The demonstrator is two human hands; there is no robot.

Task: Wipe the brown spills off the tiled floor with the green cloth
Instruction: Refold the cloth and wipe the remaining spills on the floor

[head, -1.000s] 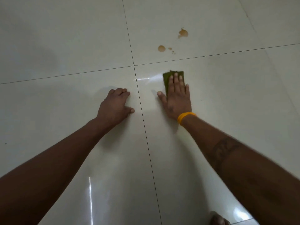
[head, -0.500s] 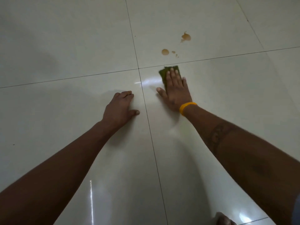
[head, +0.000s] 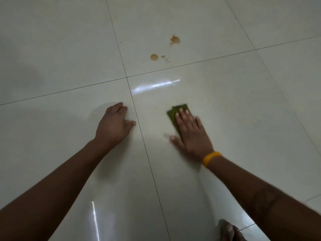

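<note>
Green cloth (head: 176,113): soft, thin, folded; right hand (head: 191,134) spread flat, pressing it to tiled floor (head: 243,119); left hand (head: 113,126) curled, empty, bracing; brown spills (head: 154,57) unwiped beyond.

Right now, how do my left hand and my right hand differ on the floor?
The left hand is bare with fingers curled, braced on the floor; the right hand lies flat, fingers spread, pressing the green cloth. The right wrist wears a yellow band; the left wears none. Both rest palm-down, short of the brown spills.
</note>
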